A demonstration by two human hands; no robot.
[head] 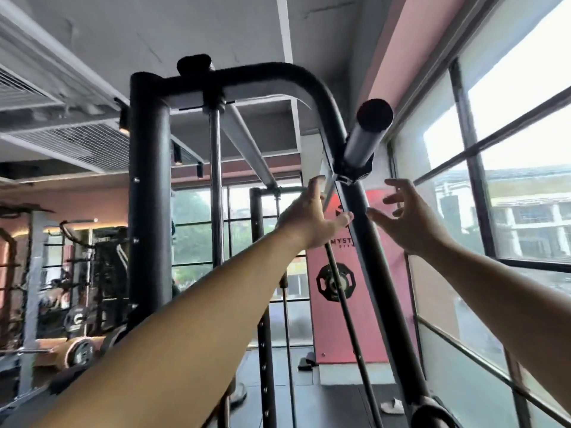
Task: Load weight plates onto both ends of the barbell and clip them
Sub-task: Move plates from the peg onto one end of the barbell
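Observation:
The bare silver sleeve of the barbell [363, 140] sticks out toward me, high on the black rack upright [367, 230], with no plate on it. My left hand [312, 216] reaches up just below and left of the sleeve, fingers apart, holding nothing. My right hand [408, 216] is raised on the other side of the upright, fingers spread and empty. A black weight plate [336, 282] hangs lower down behind the upright. Another plate's rim [432, 412] shows at the bottom edge.
The rack's thick black post [150, 211] and curved top bar [247, 78] frame the view. Large windows [509, 180] run along the right. A red banner [340, 319] stands behind. More plates and racks [80, 350] sit at the left. Slippers lie on the floor [392, 406].

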